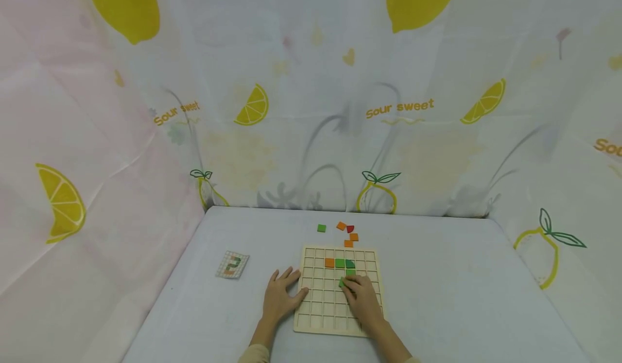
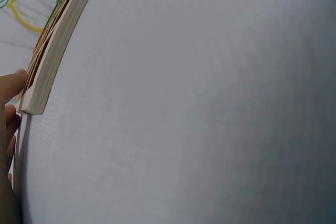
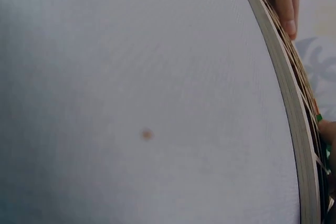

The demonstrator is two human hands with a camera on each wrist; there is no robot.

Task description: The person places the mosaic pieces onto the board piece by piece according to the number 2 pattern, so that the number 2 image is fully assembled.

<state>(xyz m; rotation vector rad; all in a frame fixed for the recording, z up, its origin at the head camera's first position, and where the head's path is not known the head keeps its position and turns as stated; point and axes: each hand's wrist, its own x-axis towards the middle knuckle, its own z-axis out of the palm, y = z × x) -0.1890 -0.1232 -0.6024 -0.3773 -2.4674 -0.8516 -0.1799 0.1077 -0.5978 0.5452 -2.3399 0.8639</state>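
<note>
A pale wooden grid board [image 1: 316, 309] lies on the table. In its upper rows sit an orange square tile [image 1: 330, 263], a green square tile [image 1: 339, 263] and a darker green tile with a rounded corner [image 1: 350, 264]. Another green tile [image 1: 350, 272] sits below the rounded one, partly covered by fingers. My right hand [image 1: 362, 301] pinches a small green tile [image 1: 342, 282] over the middle of the board; its full shape is hidden. With fingers spread, my left hand [image 1: 282, 295] rests at the board's left edge, thumb on the rim. The left wrist view shows the board's wooden side [image 2: 58, 51] close up.
Beyond the board lie a loose green tile [image 1: 322, 228], several orange tiles [image 1: 353, 237] and a red rounded tile [image 1: 350, 229]. Left of the board is a card [image 1: 232, 264] with a coloured pattern on a grid. A lemon-printed cloth [image 1: 301, 152] hangs behind the table.
</note>
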